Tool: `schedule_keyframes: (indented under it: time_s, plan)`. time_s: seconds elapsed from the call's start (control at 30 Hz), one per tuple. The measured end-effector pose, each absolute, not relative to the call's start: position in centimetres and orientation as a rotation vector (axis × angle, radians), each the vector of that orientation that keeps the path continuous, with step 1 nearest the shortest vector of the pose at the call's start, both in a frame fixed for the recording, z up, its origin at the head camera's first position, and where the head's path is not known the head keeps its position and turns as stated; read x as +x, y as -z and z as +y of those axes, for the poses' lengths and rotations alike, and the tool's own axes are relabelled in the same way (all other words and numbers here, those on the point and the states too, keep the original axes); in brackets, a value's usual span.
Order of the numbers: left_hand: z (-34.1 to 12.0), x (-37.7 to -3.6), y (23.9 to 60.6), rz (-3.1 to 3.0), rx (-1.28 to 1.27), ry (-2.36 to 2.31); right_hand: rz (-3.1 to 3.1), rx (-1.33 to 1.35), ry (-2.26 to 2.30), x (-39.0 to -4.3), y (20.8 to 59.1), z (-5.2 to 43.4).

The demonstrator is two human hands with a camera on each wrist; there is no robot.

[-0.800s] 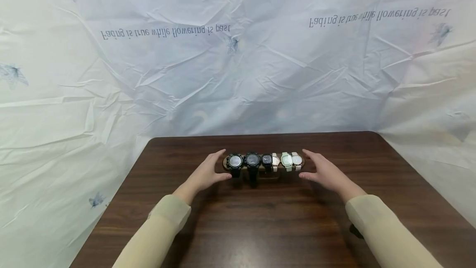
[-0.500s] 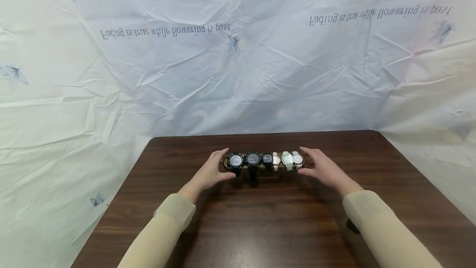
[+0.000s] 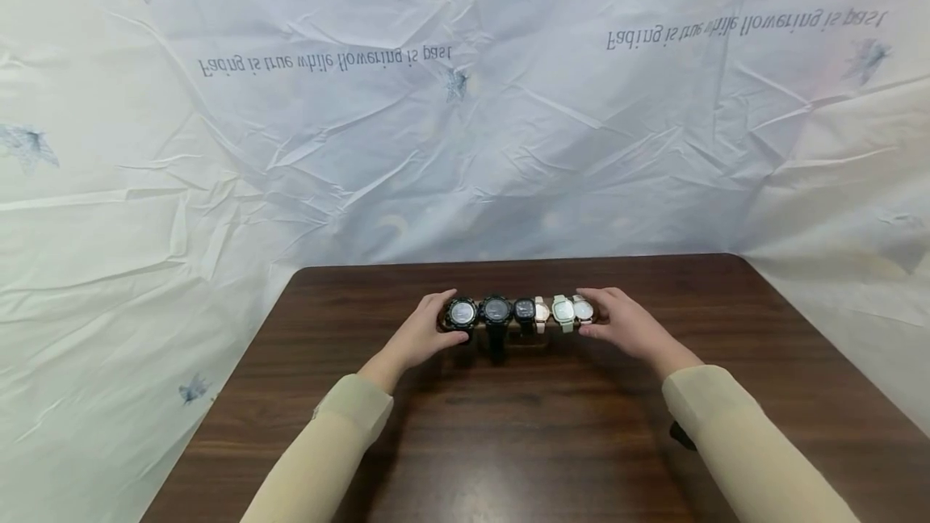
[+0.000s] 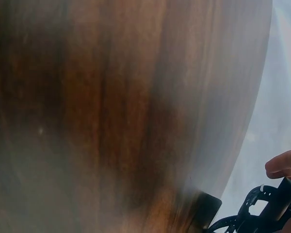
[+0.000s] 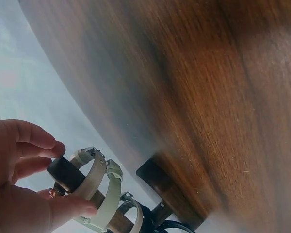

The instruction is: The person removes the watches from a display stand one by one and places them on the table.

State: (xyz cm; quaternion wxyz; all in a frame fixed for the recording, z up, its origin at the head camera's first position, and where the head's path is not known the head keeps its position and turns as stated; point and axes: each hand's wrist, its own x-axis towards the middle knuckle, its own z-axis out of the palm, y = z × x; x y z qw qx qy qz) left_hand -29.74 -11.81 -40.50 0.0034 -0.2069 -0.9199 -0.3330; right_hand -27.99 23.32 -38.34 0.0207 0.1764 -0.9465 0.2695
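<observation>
Dark wooden watch stand (image 3: 517, 328), bar hung with six loose-strapped watches (image 3: 521, 311), centre frame on brown table (image 3: 508, 426). Left hand (image 3: 420, 335) and right hand (image 3: 623, 324) clasp bar ends. Likely light, top-heavy; keep level.

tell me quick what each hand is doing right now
Left hand: grips the left end of the watch stand, by the black watches.
Right hand: fingers curled round the stand's right end.
</observation>
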Motion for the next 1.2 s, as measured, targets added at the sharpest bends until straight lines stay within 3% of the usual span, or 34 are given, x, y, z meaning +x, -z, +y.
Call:
schedule_keyframes:
  time_s: [1.2]
  plan:
    - [-11.9,-30.7,39.3,-2.948,-0.754,0.878,-3.006,0.629,-0.794,-28.7,37.5,23.7]
